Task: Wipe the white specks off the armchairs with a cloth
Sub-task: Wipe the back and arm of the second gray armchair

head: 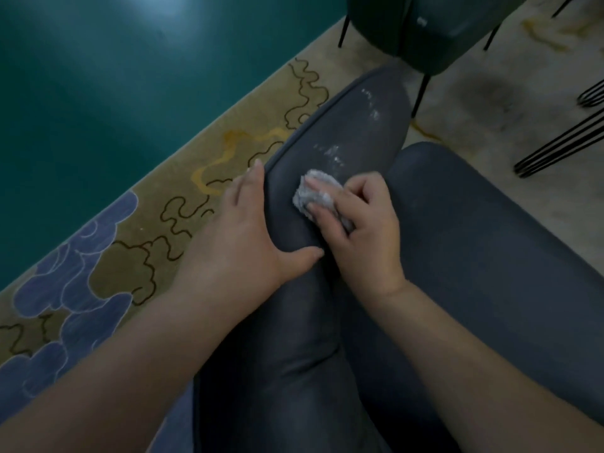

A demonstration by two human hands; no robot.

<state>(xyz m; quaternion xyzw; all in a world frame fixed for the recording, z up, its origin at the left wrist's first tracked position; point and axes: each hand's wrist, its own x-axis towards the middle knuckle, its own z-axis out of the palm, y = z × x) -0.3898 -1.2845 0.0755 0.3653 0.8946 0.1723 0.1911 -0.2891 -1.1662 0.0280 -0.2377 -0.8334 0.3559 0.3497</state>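
Note:
A dark grey armchair [474, 256] fills the lower right, its padded arm [346, 132] running up the middle. White specks [333, 155] dot the arm just beyond the cloth, and more white specks [371, 104] lie nearer its far end. My right hand [362, 230] grips a small crumpled grey cloth [312, 194] and presses it on the arm. My left hand [248, 230] lies over the arm's outer edge, fingers straight down the side and thumb across the top.
A patterned rug [170, 204] in tan and blue lies left of the chair, with green floor [114, 76] beyond. A dark green chair [434, 31] on thin black legs stands at the top. Black wire legs [562, 142] reach in at the right.

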